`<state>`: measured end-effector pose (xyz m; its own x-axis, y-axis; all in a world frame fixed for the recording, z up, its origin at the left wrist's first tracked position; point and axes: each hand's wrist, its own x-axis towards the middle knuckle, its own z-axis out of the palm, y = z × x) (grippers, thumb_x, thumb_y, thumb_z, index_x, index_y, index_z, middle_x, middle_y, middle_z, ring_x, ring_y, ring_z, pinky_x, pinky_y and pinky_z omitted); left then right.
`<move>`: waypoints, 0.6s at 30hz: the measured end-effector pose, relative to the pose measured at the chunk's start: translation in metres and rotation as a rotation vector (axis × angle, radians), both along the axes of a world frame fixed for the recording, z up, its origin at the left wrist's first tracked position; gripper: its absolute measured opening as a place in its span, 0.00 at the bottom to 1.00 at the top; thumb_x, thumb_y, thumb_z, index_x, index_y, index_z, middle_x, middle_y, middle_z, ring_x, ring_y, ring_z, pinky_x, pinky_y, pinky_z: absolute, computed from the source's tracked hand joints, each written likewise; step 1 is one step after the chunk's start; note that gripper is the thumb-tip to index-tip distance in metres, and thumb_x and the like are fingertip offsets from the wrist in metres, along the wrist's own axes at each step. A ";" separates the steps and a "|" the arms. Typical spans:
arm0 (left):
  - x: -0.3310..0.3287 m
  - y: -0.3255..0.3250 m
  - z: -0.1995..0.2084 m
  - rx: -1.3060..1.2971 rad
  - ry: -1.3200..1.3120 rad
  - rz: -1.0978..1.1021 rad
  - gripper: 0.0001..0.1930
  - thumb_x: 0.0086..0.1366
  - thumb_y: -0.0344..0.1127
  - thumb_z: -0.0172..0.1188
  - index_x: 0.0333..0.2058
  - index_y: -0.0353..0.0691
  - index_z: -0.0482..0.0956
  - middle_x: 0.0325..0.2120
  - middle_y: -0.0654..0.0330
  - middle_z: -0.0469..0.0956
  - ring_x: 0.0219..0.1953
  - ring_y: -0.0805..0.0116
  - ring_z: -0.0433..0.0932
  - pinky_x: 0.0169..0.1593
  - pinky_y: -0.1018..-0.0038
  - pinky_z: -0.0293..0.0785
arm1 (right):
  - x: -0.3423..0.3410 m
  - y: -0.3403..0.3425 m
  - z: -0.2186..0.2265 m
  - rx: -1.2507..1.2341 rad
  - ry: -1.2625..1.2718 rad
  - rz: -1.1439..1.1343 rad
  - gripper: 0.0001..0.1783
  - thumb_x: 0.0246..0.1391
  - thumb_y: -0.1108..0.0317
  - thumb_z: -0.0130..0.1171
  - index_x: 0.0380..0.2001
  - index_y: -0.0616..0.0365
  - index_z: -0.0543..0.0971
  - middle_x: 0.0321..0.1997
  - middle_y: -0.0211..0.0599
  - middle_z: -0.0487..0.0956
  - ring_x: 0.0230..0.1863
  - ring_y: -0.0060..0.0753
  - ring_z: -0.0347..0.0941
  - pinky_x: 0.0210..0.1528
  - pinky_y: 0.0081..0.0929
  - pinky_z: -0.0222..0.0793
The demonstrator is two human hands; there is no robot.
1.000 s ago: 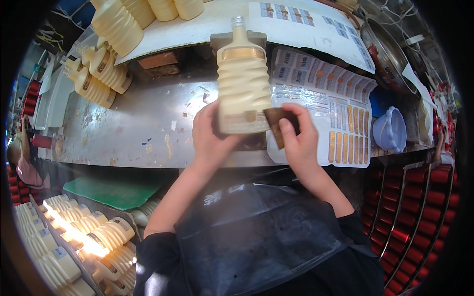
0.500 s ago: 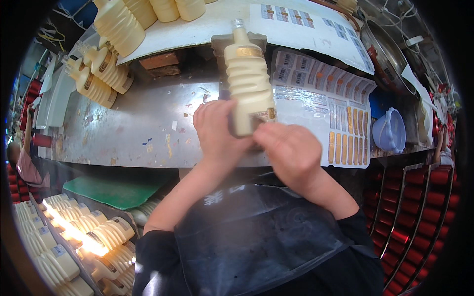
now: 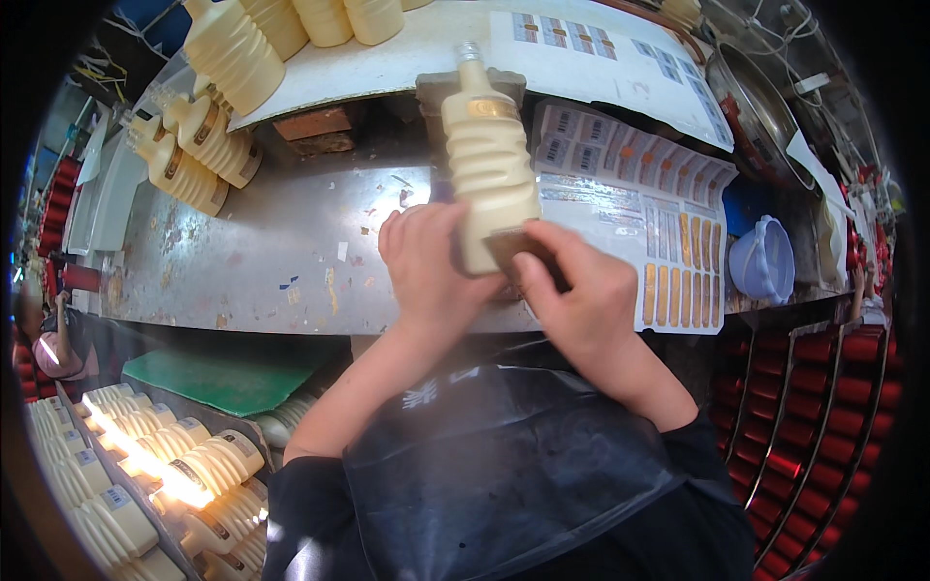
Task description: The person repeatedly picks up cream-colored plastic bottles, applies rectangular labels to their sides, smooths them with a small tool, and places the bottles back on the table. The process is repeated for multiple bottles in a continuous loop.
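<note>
A cream bottle with a ribbed body, a gold band at the shoulder and a clear threaded neck lies in front of me, its neck pointing away. Around its lower left side my left hand is closed, steadying it. My right hand pinches a flat brown scraper-like piece between thumb and fingers. That piece rests against the bottle's lower front and covers the spot there. Right of the bottle lies a sheet of labels with gold strips and barcode stickers.
More cream bottles stand at the far left of the metal table. A lilac bucket sits at the right edge. Racks of finished bottles are low on the left, and red cylinders fill racks on the right.
My right hand has turned, and the flat brown piece now shows against the bottle where a label was visible before. The bottle has shifted slightly toward me. A person at the far left has moved.
</note>
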<state>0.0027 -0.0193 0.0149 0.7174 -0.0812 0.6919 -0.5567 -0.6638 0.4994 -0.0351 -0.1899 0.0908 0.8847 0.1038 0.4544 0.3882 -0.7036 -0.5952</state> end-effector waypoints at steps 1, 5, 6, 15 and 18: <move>-0.001 0.002 0.000 -0.013 0.034 -0.012 0.40 0.40 0.43 0.82 0.53 0.43 0.74 0.45 0.57 0.76 0.53 0.53 0.74 0.64 0.51 0.61 | 0.004 -0.005 -0.001 0.095 0.158 -0.084 0.13 0.59 0.72 0.66 0.46 0.62 0.82 0.31 0.42 0.86 0.27 0.24 0.82 0.32 0.26 0.76; -0.002 0.006 -0.001 -0.025 0.059 -0.029 0.43 0.37 0.40 0.84 0.55 0.40 0.74 0.48 0.54 0.78 0.54 0.50 0.74 0.67 0.51 0.60 | 0.009 -0.019 -0.005 0.370 0.481 -0.179 0.11 0.62 0.72 0.63 0.46 0.61 0.77 0.25 0.33 0.83 0.28 0.13 0.75 0.30 0.18 0.68; -0.002 0.006 -0.002 -0.021 0.059 -0.025 0.43 0.37 0.40 0.84 0.55 0.40 0.74 0.49 0.54 0.78 0.54 0.51 0.74 0.67 0.50 0.60 | 0.007 -0.018 -0.008 0.439 0.461 -0.159 0.11 0.62 0.72 0.62 0.46 0.61 0.77 0.24 0.31 0.82 0.27 0.13 0.74 0.30 0.18 0.68; 0.000 0.027 -0.025 -0.168 0.268 -0.116 0.45 0.40 0.39 0.82 0.58 0.38 0.71 0.55 0.52 0.74 0.59 0.52 0.71 0.67 0.58 0.64 | 0.015 -0.031 -0.030 0.447 0.613 -0.214 0.12 0.61 0.65 0.61 0.45 0.59 0.77 0.19 0.37 0.80 0.21 0.26 0.77 0.27 0.29 0.68; -0.001 0.034 -0.027 -0.286 0.510 -0.185 0.45 0.47 0.39 0.77 0.62 0.36 0.64 0.60 0.48 0.66 0.63 0.50 0.66 0.68 0.58 0.63 | 0.012 -0.028 -0.030 0.622 0.581 -0.177 0.12 0.61 0.68 0.61 0.46 0.60 0.76 0.22 0.35 0.81 0.24 0.18 0.75 0.29 0.24 0.70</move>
